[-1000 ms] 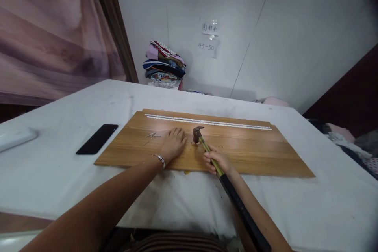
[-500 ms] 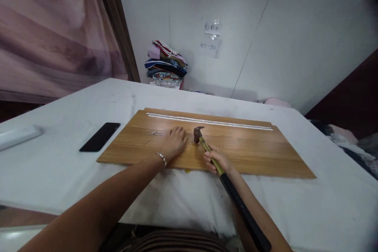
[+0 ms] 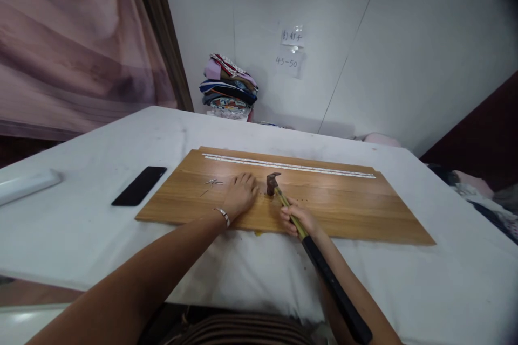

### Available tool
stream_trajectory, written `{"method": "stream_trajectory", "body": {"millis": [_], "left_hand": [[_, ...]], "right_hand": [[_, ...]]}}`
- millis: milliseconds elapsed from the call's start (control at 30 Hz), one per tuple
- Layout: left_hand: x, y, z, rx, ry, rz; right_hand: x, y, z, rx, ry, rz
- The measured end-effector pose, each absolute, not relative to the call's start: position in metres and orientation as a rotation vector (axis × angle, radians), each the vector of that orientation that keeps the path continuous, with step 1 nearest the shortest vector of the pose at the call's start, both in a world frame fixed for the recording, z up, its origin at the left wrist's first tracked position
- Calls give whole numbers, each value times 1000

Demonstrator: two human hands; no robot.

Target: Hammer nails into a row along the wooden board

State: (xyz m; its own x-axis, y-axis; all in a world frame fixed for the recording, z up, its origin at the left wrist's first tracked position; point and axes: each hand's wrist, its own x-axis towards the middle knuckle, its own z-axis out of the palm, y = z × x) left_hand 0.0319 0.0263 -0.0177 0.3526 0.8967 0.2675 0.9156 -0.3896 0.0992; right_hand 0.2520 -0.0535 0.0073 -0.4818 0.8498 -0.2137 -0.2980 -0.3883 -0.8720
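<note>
My right hand (image 3: pixel 298 218) grips a claw hammer (image 3: pixel 297 228) partway along its yellow-green shaft, below the rusty head. The black lower handle runs back along my forearm. The hammer's head is at the middle of a wooden board (image 3: pixel 356 207), beside small dark marks or nail heads. My left hand (image 3: pixel 242 194) lies flat on the board with its fingers stretched out, just left of the hammer head. Left of that hand is a small heap of loose nails (image 3: pixel 213 182). Two pale measuring strips (image 3: pixel 291 165) run along the board's far side.
The board lies on a white table (image 3: pixel 81 242). A black phone (image 3: pixel 140 186) is left of the board, with a white object (image 3: pixel 28 186) farther left. Folded clothes (image 3: pixel 229 89) are stacked by the wall, under taped paper signs (image 3: pixel 289 59). A pink curtain (image 3: pixel 73 38) hangs at left.
Almost nothing differs. The whole view has shifted very slightly; both hands and the hammer keep their places on the board.
</note>
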Motion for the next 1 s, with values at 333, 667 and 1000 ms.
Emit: {"method": "stream_trajectory", "body": {"millis": [333, 667, 1000], "left_hand": [[32, 29, -21, -2548, -1705, -433], [35, 25, -13, -2556, -1752, -403], [36, 24, -12, -2555, -1810, -384]], "right_hand": [[256, -55, 11, -863, -1072, 1910], [255, -55, 15, -908, -1046, 1939], [256, -54, 10, -914, -1062, 1946]]}}
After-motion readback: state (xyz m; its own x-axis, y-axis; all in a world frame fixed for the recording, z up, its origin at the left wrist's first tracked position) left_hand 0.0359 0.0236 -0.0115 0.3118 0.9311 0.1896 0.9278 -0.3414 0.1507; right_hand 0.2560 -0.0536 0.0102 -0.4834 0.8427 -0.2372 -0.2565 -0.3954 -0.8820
